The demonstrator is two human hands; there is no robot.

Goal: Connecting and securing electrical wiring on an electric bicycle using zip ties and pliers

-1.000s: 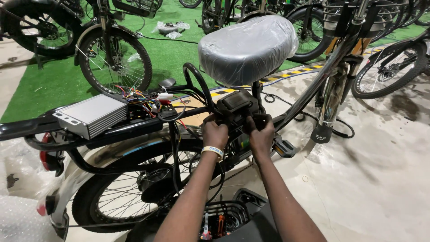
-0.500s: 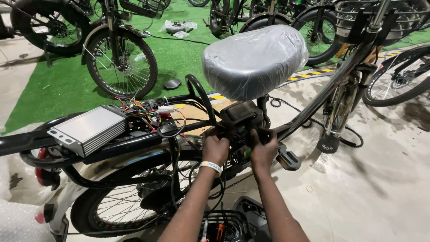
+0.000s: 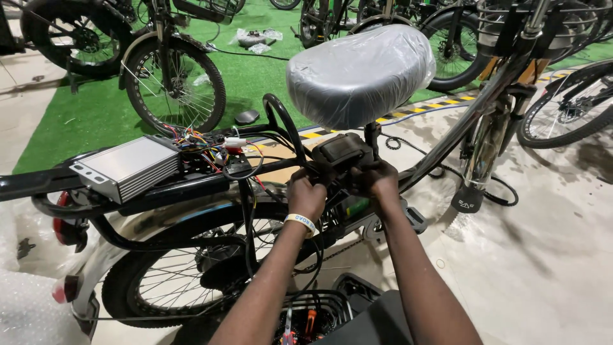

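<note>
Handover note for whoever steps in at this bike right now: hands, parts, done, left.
Left hand: closed on the black block under the plastic-wrapped saddle, wristband on.
Right hand: gripping the same block from the other side, by the seat post.
Parts: silver controller box lies on the rear rack, its coloured wires loose and exposed. A basket with tools sits below the arms.
Done: saddle is on its post; block is in place under it.
Left: block is in both hands, fastening cannot be judged; wires not tidied.

Stained grey concrete floor [image 3: 562,255] meets green artificial turf [image 3: 255,83], edged by yellow-black striped tape [image 3: 408,115]; parked black bicycles [image 3: 166,70] stand behind.
</note>
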